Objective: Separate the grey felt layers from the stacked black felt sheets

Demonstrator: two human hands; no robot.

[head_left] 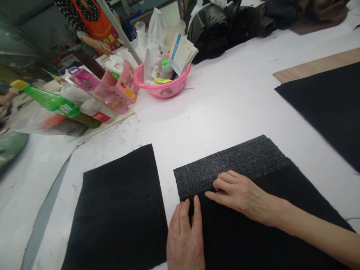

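Observation:
A stack of black fabric pieces (253,232) lies on the white table (225,105) in front of me, with a band of speckled grey fabric (233,165) showing along its far edge. My left hand (185,236) lies flat on the stack's near left corner, fingers together and stretched forward. My right hand (239,193) rests on the black fabric just below the grey band, fingers extended to the left and pressing on the top layer's edge. A second stack of black fabric (120,213) lies to the left, apart from both hands.
A pink basin (165,88) of bottles and booklets stands at the back. Left of it are a pink box (126,82), a green bottle (56,105) and plastic bags. Another black sheet (329,101) lies at right, dark bundles (225,22) behind. Another person in an orange apron (95,22) stands far left.

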